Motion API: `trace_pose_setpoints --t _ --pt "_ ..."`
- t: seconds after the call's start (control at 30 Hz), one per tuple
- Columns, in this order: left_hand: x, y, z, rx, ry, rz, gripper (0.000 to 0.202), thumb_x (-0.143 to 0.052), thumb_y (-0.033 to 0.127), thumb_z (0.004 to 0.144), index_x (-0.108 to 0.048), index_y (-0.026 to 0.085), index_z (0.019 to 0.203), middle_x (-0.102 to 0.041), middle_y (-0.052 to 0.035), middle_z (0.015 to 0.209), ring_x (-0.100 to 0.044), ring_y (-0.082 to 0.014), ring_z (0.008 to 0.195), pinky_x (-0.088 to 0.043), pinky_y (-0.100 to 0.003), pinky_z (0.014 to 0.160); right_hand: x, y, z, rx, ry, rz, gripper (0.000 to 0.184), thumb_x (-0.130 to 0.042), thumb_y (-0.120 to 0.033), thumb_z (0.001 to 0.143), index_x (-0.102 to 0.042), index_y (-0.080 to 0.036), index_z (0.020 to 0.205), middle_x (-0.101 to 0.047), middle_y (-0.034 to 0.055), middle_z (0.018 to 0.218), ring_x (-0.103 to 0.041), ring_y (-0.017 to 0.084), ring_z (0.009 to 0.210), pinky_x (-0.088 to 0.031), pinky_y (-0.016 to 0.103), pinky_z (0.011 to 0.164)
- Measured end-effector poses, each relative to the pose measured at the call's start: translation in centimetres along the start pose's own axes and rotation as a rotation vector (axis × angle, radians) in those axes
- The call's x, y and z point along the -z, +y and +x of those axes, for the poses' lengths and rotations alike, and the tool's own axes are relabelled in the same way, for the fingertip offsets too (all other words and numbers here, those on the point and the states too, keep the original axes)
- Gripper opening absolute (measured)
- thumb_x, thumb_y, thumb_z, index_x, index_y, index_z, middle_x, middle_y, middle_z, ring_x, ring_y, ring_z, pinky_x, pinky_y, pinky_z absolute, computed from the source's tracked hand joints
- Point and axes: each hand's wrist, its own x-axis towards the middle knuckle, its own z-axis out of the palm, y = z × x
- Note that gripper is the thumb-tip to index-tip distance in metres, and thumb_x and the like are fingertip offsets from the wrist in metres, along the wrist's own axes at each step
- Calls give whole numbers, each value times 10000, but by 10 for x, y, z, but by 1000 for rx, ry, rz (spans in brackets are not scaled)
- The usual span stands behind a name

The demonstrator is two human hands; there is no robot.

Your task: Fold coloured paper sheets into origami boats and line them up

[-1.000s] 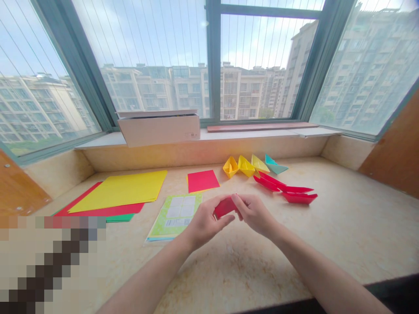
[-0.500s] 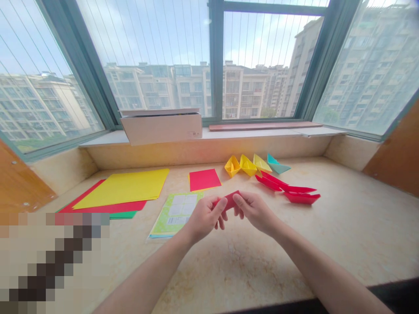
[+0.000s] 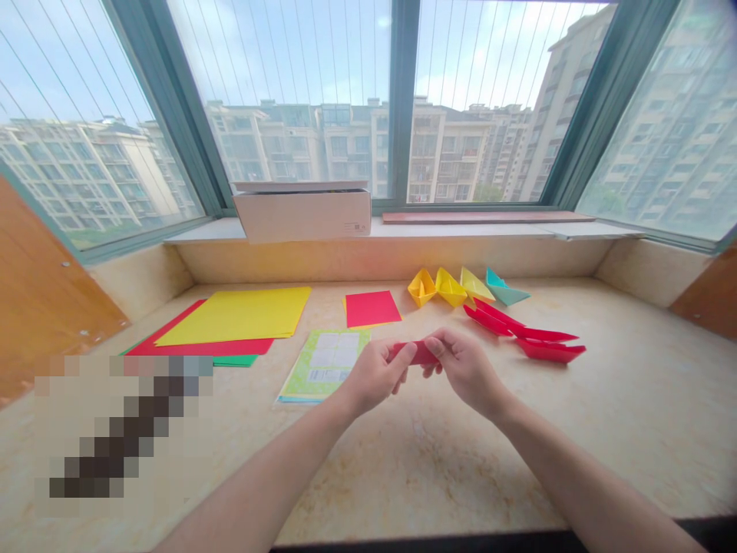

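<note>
Between my two hands is a small folded piece of red paper (image 3: 420, 353), held above the counter. My left hand (image 3: 381, 370) pinches its left end, thumb on top and fingers curled underneath. The other end is gripped by my right hand (image 3: 467, 370), whose thumb presses on the near face. Fingers hide part of the paper, so its exact fold cannot be made out. To the right of my hands lie red folded paper boats (image 3: 553, 350), long and narrow. Behind them stand a golden yellow paper boat (image 3: 422, 289), a pale yellow boat (image 3: 475, 287) and a teal boat (image 3: 507, 290).
A red paper square (image 3: 373, 309) lies over yellow sheets beyond my hands. Left of it are large yellow sheets (image 3: 236, 313) on red and green ones. A green paper packet (image 3: 305, 369) sits by my left wrist. A white box (image 3: 305, 215) rests on the window ledge.
The view has shifted, so the whole scene sits a little further right and the counter's front edge shows more. My hands have drawn slightly closer together, and the red paper is held more level.
</note>
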Motion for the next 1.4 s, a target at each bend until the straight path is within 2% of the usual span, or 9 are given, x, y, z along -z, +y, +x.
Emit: trace_pose_setpoints --t 0.3,0.43,0.53,0.63,0.73,0.93,1.1,1.3,1.4 --pt "-3 -2 -4 -35 -104 -50 634 -337 679 943 -594 143 721 -586 -29 489 -531 -106 386 -346 -192 382 -4 1 -1 28 3 101 361 -515 -491 982 -565 -185 797 -655 6 601 -628 144 516 -456 262 510" --pt "-5 1 -4 2 -48 -74 621 -358 658 944 -586 146 677 -577 -32 474 -523 -107 386 -344 -197 391 -5 -1 0 -13 -26 111 379 -493 -502 984 -560 -186 786 -643 3 590 -619 145 501 -453 258 483" --pt "-1 -2 0 30 26 -63 633 -374 668 932 -574 151 626 -552 -29 431 -495 -103 360 -346 -201 389 -3 -5 1 6 -44 83 341 -504 -479 983 -624 -174 1077 -683 16 703 -632 148 562 -492 273 533" --pt "5 -5 3 29 69 -50 647 -383 684 922 -572 153 606 -533 -24 403 -493 -107 347 -351 -204 388 1 -9 0 78 -143 12 491 -637 -408 921 -524 -239 1368 -717 72 1063 -680 178 806 -542 309 683" --pt "9 -8 4 -11 100 -48 646 -389 699 914 -591 142 657 -545 -18 436 -517 -111 362 -355 -202 386 3 -10 1 112 -173 -67 443 -640 -382 918 -583 -255 1339 -691 80 1185 -673 182 846 -543 314 697" --pt "6 -4 1 -75 116 18 452 -610 566 865 -642 131 982 -686 -47 738 -589 -111 465 -390 -193 390 0 -1 5 47 -176 -83 443 -417 -500 1013 -717 -183 1085 -708 37 797 -614 136 583 -521 276 560" --pt "5 0 6 -42 179 -67 332 -624 421 874 -664 121 1010 -720 -78 825 -659 -172 671 -508 -236 499 0 -2 5 -48 -110 -72 516 -403 -550 997 -688 -162 812 -664 37 692 -589 136 520 -465 251 481" --pt "5 0 7 -21 154 -181 380 -677 380 854 -673 124 1135 -748 -113 976 -700 -213 824 -530 -257 587 3 -1 7 13 95 -146 359 -574 -407 931 -611 -197 1219 -686 60 938 -632 154 632 -513 268 535" --pt "3 -2 6 -1 155 -182 425 -698 378 843 -634 113 1170 -749 -129 988 -716 -223 805 -526 -260 563 2 -3 6 100 122 -232 333 -572 -344 923 -618 -216 1227 -677 84 1048 -648 166 712 -524 271 554"
